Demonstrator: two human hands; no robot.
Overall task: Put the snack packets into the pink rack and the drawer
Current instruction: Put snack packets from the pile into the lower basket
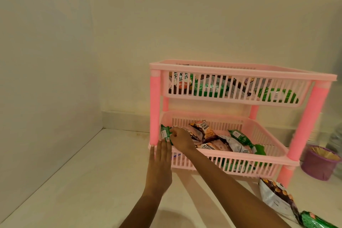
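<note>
A pink two-tier rack (242,72) stands on a pale counter against the wall. Both tiers hold several snack packets, green, brown and white. My right hand (180,139) reaches into the left end of the lower tier (277,155) and is shut on a green packet (165,134) there. My left hand (160,168) lies flat with fingers straight against the rack's front left corner, beside the pink post (154,111), holding nothing. A brown and white packet (277,196) and a green packet (314,221) lie on the counter at the lower right. No drawer is in view.
A purple tub (317,164) filled with thin sticks stands right of the rack. A clear bottle (335,139) shows blurred at the right edge. Walls close the counter at the back and left.
</note>
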